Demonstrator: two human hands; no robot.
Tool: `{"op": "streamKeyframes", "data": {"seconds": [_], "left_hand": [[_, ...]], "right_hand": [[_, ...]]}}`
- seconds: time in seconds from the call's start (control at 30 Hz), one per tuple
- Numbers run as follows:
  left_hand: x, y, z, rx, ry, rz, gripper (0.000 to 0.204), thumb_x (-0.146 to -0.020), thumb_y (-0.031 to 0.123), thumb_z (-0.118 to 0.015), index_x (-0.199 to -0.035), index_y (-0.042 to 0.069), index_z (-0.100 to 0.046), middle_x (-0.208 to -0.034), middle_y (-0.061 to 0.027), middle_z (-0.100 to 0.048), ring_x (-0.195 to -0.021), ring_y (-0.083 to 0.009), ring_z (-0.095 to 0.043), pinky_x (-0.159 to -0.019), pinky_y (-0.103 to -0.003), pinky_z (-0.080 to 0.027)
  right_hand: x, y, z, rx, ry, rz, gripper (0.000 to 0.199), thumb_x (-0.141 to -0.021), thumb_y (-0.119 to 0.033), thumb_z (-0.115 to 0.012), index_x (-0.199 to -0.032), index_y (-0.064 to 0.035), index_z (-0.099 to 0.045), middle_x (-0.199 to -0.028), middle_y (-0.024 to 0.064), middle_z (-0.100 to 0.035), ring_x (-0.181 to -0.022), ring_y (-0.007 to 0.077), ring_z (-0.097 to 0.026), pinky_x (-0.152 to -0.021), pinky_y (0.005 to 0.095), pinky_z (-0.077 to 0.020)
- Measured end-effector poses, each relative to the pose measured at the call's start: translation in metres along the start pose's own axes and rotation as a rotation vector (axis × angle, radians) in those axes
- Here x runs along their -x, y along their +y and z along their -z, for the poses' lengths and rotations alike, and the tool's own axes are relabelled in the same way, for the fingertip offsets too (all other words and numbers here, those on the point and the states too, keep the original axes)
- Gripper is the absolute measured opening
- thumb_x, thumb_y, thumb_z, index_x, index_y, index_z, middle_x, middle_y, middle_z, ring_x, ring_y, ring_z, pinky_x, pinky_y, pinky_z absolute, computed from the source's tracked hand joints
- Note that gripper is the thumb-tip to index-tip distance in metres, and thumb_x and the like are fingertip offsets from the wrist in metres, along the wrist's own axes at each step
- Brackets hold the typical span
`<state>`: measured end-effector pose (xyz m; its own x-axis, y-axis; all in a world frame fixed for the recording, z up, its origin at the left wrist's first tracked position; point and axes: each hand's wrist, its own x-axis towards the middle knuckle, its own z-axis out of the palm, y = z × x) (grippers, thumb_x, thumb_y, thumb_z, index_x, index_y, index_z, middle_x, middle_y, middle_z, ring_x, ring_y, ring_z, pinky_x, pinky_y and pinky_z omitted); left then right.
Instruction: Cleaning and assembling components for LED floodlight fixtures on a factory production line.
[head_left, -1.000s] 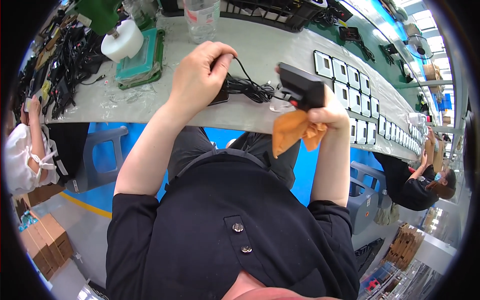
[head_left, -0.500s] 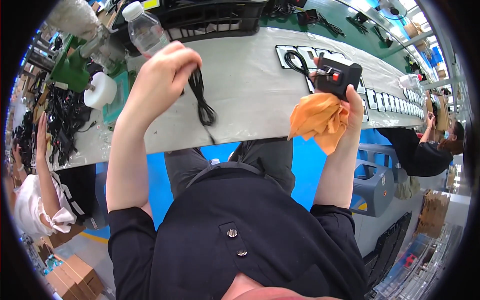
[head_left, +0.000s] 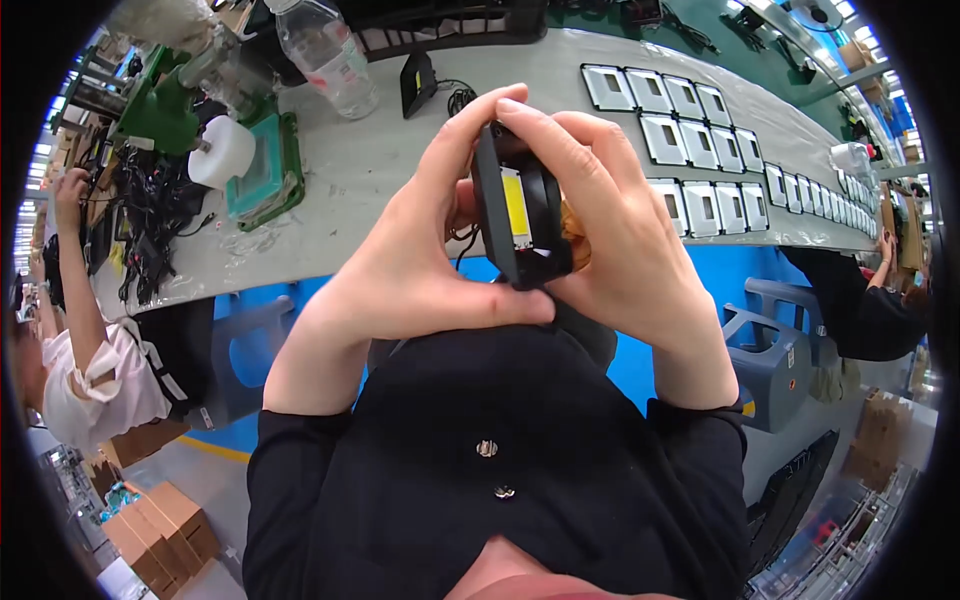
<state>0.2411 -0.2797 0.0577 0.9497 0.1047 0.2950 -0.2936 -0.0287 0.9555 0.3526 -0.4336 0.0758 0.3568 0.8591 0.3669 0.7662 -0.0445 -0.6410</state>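
A long grey worktop (head_left: 400,170) runs across a busy workroom, with blue panels under it. On the worktop stand a clear plastic bottle (head_left: 325,55), a white roll of tape (head_left: 222,152) on a green holder (head_left: 262,170), and a row of flat grey lamp frames (head_left: 700,150). A pile of black cables (head_left: 150,220) lies at the left end. Another person in a white shirt (head_left: 95,375) sits at the left, and one in dark clothes (head_left: 865,300) sits at the right.

The person wearing the camera has a black top with buttons. Both hands are held up close, above the lap and in front of the worktop edge. The left hand (head_left: 410,260) and the right hand (head_left: 625,245) hold one small black lamp (head_left: 520,215) between them. It has a yellow square in the middle. The fingers of both hands are curled tight around the lamp's sides. A bit of orange cloth (head_left: 572,225) peeks out behind the lamp, against the right hand.
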Motion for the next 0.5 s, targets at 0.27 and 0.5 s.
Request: {"op": "streamKeyframes", "data": {"seconds": [0.27,0.5], "left_hand": [[0.022,-0.013,0.012,0.068,0.042,-0.101,0.098,-0.063,0.009,-0.08,-0.142,0.008,-0.022,-0.135,-0.0101,-0.041,-0.119,-0.0188,-0.047,-0.099,-0.035,-0.038],[0.021,-0.019,0.003,0.06,0.05,-0.136,0.103,-0.058,0.006,-0.084,-0.142,0.005,-0.025,-0.143,-0.0115,-0.033,-0.13,-0.0229,-0.038,-0.108,-0.037,-0.031]], "right_hand": [[0.015,0.005,0.022,-0.209,0.002,0.178,0.059,-0.056,-0.003,-0.067,-0.114,0.0007,-0.056,-0.106,0.0117,-0.051,-0.082,0.0157,-0.05,-0.074,0.0247,-0.0403],[-0.001,-0.013,0.004,-0.244,0.342,0.312,0.029,-0.072,0.008,-0.068,-0.097,-0.0027,-0.059,-0.098,0.0109,-0.058,-0.091,0.0189,-0.057,-0.081,0.0288,-0.0467]]}}
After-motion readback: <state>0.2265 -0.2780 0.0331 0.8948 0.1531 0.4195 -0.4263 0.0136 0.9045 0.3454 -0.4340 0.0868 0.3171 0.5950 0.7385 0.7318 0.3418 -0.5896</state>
